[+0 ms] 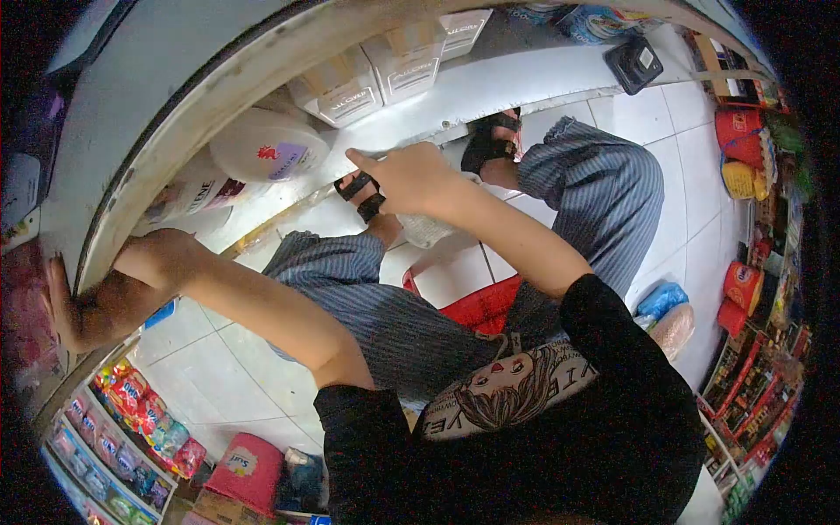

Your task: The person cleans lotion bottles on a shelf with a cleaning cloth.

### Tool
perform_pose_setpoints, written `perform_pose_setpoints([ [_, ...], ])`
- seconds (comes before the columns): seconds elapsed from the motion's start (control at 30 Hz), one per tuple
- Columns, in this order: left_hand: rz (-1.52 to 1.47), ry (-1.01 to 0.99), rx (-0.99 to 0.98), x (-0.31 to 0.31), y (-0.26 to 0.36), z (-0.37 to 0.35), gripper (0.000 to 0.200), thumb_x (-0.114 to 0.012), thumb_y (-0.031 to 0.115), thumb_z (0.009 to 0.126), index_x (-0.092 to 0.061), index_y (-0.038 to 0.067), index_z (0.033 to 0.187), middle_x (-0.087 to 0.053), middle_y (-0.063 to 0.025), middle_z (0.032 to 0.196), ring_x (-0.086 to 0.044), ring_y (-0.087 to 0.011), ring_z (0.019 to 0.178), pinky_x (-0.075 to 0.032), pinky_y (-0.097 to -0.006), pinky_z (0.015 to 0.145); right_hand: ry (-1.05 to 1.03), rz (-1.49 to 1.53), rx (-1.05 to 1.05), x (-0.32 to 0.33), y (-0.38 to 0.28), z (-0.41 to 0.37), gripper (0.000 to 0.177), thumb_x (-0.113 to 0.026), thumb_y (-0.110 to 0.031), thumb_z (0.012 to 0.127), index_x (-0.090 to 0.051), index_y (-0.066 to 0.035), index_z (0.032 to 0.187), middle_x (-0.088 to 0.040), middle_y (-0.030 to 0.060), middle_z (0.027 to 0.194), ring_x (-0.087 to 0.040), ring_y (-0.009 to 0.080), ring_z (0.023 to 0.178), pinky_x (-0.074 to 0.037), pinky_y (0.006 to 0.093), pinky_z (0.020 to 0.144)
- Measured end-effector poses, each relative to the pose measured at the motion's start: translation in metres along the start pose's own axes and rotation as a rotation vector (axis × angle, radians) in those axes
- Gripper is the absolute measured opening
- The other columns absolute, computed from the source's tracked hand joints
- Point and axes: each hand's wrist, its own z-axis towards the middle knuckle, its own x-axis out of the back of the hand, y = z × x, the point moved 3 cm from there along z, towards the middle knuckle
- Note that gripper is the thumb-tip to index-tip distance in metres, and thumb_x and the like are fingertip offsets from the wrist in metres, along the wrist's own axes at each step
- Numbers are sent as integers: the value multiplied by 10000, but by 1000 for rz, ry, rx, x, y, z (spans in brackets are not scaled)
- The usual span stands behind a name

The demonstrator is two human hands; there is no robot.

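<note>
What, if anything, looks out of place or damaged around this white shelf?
The black object sits askew, one corner seemingly poking past the front edge of the white shelf, unlike the boxes set further back. Farther left, a brownish strip along that edge looks worn or stained. I see no spill.

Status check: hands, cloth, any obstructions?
Left hand at curved cream rim; right hand near white shelf. Off-white cloth just below right hand, grip unclear. Purple-labelled round white tub, white printed boxes on shelf ahead.
</note>
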Motion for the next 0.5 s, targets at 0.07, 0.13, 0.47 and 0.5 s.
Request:
perform_pose_setpoints([
  [0.07,25,-1,10,1,-1,-1,288,-583,130,626,-402,4,811,-439,-82,771,-412,-190,739,-309,-293,748,-10,28,-2,1,3,-7,755,-617,-310,562,-248,-174,1206,-562,132,667,-558,266,603,-430,345,512],
  [0.13,51,-1,20,2,-1,-2,287,-582,138,628,-406,6,812,-438,-78,769,-407,-188,743,-303,-291,748,-19,56,-4,0,6,-13,746,-611,-323,564,-254,-184,1204,-559,129,645,-556,265,589,-426,348,499],
  [0.47,-34,5,-64,-5,4,3,280,-583,158,638,-415,14,811,-441,-72,774,-409,-181,742,-307,-288,718,-28,55,-124,-3,36,-52,816,-596,-340,590,-117,-223,1240,-546,142,598,-547,276,552,-420,358,479],
  [0.5,4,-19,-73,-3,4,3,285,-582,171,645,-413,15,814,-443,-72,776,-409,-180,739,-309,-286,710,-20,48,-171,-3,44,-56,824,-595,-339,592,-101,-230,1242,-548,146,604,-547,280,557,-422,362,484],
])
